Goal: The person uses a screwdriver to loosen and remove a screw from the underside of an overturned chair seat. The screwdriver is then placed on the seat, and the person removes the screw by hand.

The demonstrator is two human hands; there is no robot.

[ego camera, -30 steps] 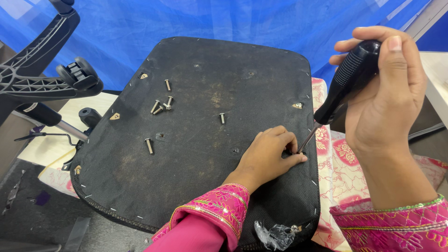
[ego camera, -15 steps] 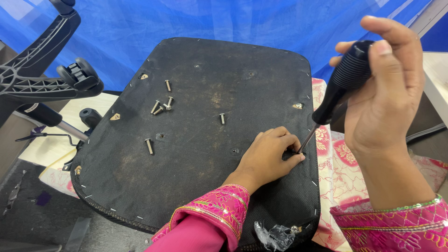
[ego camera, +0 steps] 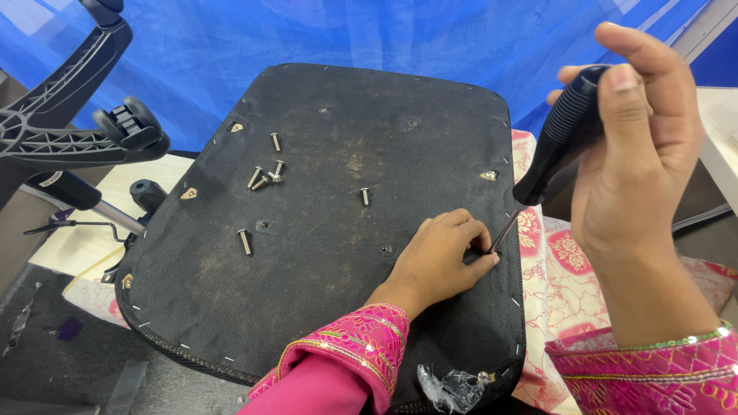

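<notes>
Near the right edge of the black seat underside (ego camera: 323, 230), the left hand (ego camera: 438, 261) pinches a screw while the right hand (ego camera: 638, 154) grips the screwdriver (ego camera: 557, 142); its tilted tip may slip onto fingers.

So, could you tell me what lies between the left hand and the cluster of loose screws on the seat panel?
In the head view, one loose screw lies on the black seat panel between the left hand and the screw cluster.

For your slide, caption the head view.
Right hand drives screwdriver into upturned seat base; left hand steadies its tip.
</notes>
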